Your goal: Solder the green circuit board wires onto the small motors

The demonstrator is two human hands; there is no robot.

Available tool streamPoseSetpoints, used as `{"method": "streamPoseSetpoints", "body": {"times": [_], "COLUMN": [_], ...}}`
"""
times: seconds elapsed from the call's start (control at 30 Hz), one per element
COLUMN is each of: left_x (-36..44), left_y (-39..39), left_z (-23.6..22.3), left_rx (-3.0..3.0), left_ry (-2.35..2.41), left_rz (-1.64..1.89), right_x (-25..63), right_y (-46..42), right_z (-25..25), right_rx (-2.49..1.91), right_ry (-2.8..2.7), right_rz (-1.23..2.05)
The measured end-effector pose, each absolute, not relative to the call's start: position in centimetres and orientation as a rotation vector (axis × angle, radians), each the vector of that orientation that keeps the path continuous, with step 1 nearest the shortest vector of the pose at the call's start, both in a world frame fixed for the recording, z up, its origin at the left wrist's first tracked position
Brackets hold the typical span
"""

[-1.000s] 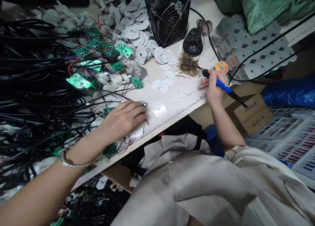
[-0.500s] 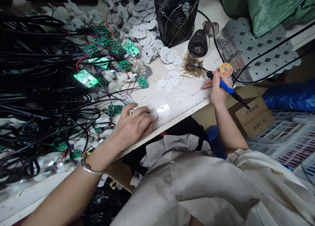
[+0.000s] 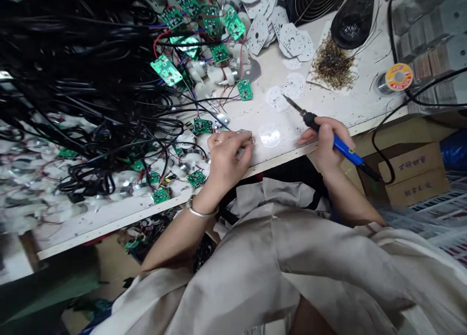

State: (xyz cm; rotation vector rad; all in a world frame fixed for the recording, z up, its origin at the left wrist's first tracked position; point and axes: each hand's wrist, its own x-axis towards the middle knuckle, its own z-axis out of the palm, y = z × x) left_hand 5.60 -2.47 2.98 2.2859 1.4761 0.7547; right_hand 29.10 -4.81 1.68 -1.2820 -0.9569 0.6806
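Observation:
My right hand (image 3: pixel 330 142) is wrapped round the blue handle of a soldering iron (image 3: pixel 346 152), whose bare metal tip points up and left over the white plates. My left hand (image 3: pixel 230 159) rests near the bench's front edge, fingers bent down and closed on a small part. Most of that part is hidden; only a bit of red wire shows at the fingertips. Just right of these fingers lies a thin white plate (image 3: pixel 270 135). A green circuit board (image 3: pixel 203 126) with wires sits just beyond my left hand.
Black cables (image 3: pixel 91 72) and wired boards fill the left side. Behind are stacked white plates (image 3: pixel 292 40), a black fan (image 3: pixel 317 1), a burnt-speckled pad (image 3: pixel 333 65) and a black holder (image 3: pixel 353 18). A solder spool (image 3: pixel 399 77) stands right; a cardboard box (image 3: pixel 414 174) is below.
The soldering iron has left the speckled pad and moved left, toward my left hand. My left hand's fingers have drawn together at the small part. The camera view has shifted.

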Motion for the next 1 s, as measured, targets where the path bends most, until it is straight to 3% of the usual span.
{"method": "streamPoseSetpoints", "body": {"times": [0.17,0.5,0.8,1.0], "left_x": [6.5,6.8,6.3,6.0], "left_y": [-2.8,-3.1,-3.0,-1.8], "left_z": [2.4,3.9,4.7,3.4], "left_rx": [2.343,2.421,2.523,2.457], "left_ry": [1.514,1.38,1.284,1.51], "left_rz": [0.875,0.946,0.982,0.978], "right_x": [28.2,26.5,26.3,26.7], "right_y": [-5.1,-3.4,-3.3,-3.8], "right_z": [1.4,0.6,1.0,0.6], "right_rx": [-1.243,-1.168,-1.162,-1.2], "right_ry": [-1.133,-1.988,-2.051,-1.935], "right_rz": [0.736,0.107,-0.188,-0.083]}}
